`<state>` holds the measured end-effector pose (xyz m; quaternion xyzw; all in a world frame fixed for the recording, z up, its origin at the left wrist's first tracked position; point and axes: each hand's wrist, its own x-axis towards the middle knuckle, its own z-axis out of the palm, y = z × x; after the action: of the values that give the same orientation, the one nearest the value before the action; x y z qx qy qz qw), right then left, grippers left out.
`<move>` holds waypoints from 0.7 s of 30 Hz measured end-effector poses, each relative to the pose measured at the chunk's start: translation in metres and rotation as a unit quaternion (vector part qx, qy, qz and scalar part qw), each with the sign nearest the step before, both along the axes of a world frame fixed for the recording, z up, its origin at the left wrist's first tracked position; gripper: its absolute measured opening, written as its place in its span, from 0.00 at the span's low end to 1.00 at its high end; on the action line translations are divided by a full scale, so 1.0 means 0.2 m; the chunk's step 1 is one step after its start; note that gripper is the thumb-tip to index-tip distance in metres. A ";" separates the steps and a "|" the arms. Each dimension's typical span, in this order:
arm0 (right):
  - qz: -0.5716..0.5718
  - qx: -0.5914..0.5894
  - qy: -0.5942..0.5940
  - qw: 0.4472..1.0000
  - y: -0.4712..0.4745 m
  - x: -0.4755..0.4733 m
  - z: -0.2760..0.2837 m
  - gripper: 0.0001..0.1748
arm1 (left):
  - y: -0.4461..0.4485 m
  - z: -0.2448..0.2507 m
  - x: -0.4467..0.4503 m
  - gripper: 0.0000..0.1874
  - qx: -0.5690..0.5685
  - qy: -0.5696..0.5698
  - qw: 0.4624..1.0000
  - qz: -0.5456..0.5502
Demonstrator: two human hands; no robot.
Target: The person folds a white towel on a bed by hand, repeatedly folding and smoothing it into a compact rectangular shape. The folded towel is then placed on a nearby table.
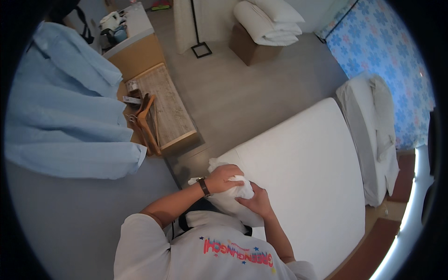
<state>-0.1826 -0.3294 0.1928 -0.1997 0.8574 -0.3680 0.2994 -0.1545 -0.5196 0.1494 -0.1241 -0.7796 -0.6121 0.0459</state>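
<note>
My left hand [224, 178], with a dark watch at its wrist, grips a bunched white cloth [243, 190] close in front of my body. From the other side my right hand [257, 199] holds the same cloth between thumb and fingers. Loose folds of the cloth hang below and beside both hands, over the near edge of a bed with a smooth white cover [301, 157]. What kind of cloth it is, I cannot tell.
At the left hang light blue garments [70, 105] near wooden hangers [147, 122] on a low shelf [171, 105]. Folded white bedding [262, 24] lies on a brown box [245, 45]. White padded bedding [364, 140] stands beyond the bed, by a floral curtain [378, 52].
</note>
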 end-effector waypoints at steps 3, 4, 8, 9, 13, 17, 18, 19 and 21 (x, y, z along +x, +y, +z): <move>0.003 0.020 0.049 0.999 -0.10 -0.04 -0.01 0.33 | -0.04 -0.02 -0.01 0.11 -0.124 0.109 0.976 0.142; 0.003 0.041 0.054 0.998 -0.14 -0.06 -0.01 0.34 | -0.05 -0.02 -0.01 0.11 -0.134 0.124 0.969 0.168; 0.027 0.060 0.128 0.990 -0.34 -0.12 -0.02 0.33 | -0.15 0.00 -0.04 0.10 -0.214 0.142 0.924 0.283; 0.036 0.055 0.149 0.987 -0.39 -0.14 -0.02 0.32 | -0.18 0.02 -0.04 0.10 -0.213 0.162 0.916 0.300; 0.047 0.010 0.168 0.985 -0.53 -0.22 -0.06 0.32 | -0.33 0.06 -0.08 0.09 -0.267 0.165 0.885 0.343; 0.029 0.040 0.188 0.981 -0.71 -0.35 -0.15 0.31 | -0.51 0.04 -0.22 0.09 -0.233 0.066 0.893 0.379; 0.024 0.058 0.184 0.981 -0.76 -0.37 -0.17 0.32 | -0.57 0.03 -0.26 0.09 -0.212 0.019 0.904 0.370; 0.018 0.083 0.179 0.980 -0.81 -0.38 -0.18 0.32 | -0.64 0.02 -0.29 0.09 -0.189 -0.028 0.914 0.357; 0.010 0.094 0.168 0.981 -0.92 -0.43 -0.19 0.33 | -0.77 -0.01 -0.37 0.10 -0.145 -0.029 0.930 0.336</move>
<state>-0.2684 -0.5137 0.1541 -0.2386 0.9243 -0.2433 0.1721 -0.2285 -0.6732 0.1466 0.1574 -0.8569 -0.4448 0.2076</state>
